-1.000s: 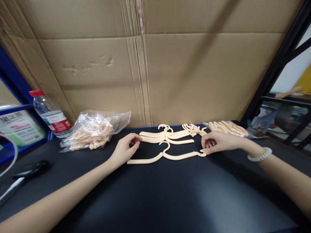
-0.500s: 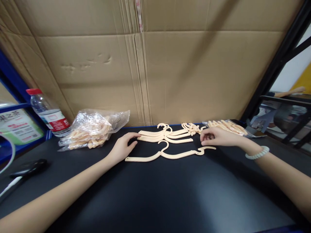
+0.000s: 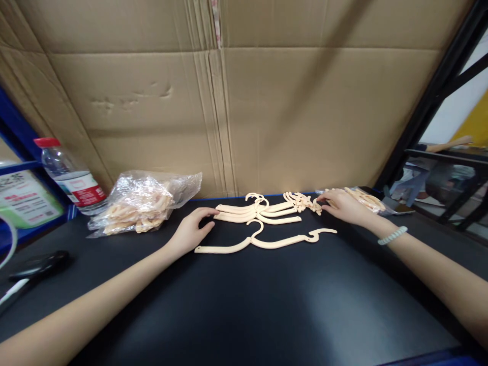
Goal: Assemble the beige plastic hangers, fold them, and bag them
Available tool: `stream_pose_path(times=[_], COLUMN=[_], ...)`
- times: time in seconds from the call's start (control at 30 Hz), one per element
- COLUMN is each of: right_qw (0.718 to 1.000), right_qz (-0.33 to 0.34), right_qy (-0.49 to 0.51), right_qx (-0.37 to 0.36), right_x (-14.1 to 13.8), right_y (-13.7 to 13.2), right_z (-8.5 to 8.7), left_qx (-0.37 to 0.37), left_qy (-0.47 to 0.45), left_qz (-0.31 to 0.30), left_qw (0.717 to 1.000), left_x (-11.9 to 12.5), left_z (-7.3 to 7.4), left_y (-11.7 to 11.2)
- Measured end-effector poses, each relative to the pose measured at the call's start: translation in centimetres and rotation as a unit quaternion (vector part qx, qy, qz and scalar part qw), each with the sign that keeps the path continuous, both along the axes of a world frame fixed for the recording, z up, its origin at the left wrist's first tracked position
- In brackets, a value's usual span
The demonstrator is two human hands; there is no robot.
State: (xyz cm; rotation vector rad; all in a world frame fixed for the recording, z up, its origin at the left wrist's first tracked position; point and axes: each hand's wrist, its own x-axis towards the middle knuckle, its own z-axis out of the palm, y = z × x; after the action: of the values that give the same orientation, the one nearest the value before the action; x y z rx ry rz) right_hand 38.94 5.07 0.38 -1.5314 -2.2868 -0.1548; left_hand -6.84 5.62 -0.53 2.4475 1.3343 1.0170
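A single cream plastic hanger (image 3: 267, 240) lies flat on the black table (image 3: 244, 305), with a small hook piece at its right end. Behind it sits a stack of the same hangers (image 3: 253, 213). My left hand (image 3: 190, 230) rests on the table with its fingers stretched out, fingertips at the left end of that stack, holding nothing. My right hand (image 3: 340, 205) reaches to a small heap of cream hook pieces (image 3: 301, 202), and its fingertips are pinched on one at the heap's right edge. A pale bead bracelet is on my right wrist.
A clear bag of cream parts (image 3: 141, 203) lies at the left, and another bag of parts (image 3: 366, 199) behind my right hand. A water bottle (image 3: 70, 175) stands at the far left, with a black tool (image 3: 36, 265) near it. A cardboard wall (image 3: 244, 101) closes the back; black shelving (image 3: 438, 168) stands on the right.
My right hand let go of the right end of the single hanger and moved back to the heap of hook pieces. My left hand opened and slid to the stack's end.
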Motion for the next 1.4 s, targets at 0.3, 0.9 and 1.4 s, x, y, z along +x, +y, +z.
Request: stream_pose_path(times=[0.3, 0.9, 1.4], right_qw=[0.998, 0.996, 0.993], right_qz=[0.051, 0.082, 0.110], right_qy=[-0.011, 0.014, 0.034], right_qx=[-0.018, -0.004, 0.015], right_x=[-0.12, -0.29, -0.04], right_y=[0.09, 0.33, 0.46], right_z=[-0.08, -0.42, -0.77], left_qx=[0.005, -0.002, -0.007], left_qy=[0.014, 0.021, 0.003], left_qz=[-0.006, -0.006, -0.007], left_qw=[1.000, 1.000, 1.000], left_x=[-0.07, 0.11, 0.25], left_z=[-0.10, 0.00, -0.06], left_y=[0.28, 0.19, 0.13])
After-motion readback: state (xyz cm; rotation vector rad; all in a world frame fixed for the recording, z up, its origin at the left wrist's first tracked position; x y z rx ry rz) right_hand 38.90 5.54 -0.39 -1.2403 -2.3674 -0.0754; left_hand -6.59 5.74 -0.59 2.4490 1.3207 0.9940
